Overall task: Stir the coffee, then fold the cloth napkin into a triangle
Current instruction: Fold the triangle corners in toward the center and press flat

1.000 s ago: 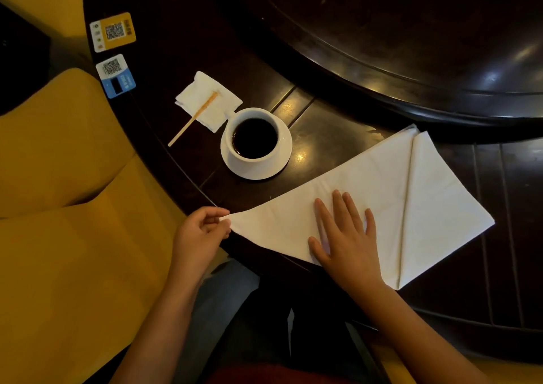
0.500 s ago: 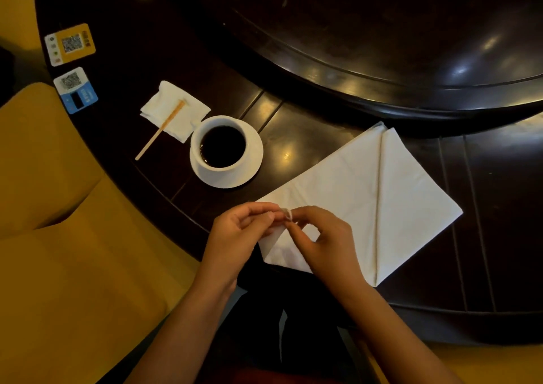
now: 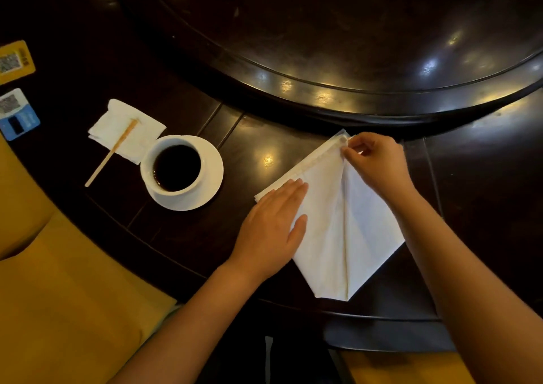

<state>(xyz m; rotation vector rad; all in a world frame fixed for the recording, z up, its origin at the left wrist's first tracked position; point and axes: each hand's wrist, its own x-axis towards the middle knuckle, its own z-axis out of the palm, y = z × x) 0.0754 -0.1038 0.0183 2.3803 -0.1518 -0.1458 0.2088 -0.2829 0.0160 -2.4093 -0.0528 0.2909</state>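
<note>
The white cloth napkin (image 3: pixel 355 236) lies folded on the dark table, with two flaps meeting along a central crease that runs from the far tip to the near tip. My right hand (image 3: pixel 376 160) pinches the napkin's far corner at the top. My left hand (image 3: pixel 273 231) presses flat on the left flap, fingers together. A white cup of black coffee (image 3: pixel 176 167) sits on its saucer (image 3: pixel 213 169) to the left. Beyond it a wooden stir stick (image 3: pixel 113 151) rests partly on a small paper napkin (image 3: pixel 123 131).
A raised round turntable (image 3: pixel 338 101) fills the table's far side, its rim just behind the napkin. Two QR code cards (image 3: pixel 14 89) lie at the far left edge. A yellow upholstered seat (image 3: pixel 58 295) runs along the left and near side.
The napkin's left point, held at the near edge by both hands, has been folded up and over to the far corner. My left hand has let go and now lies flat.
</note>
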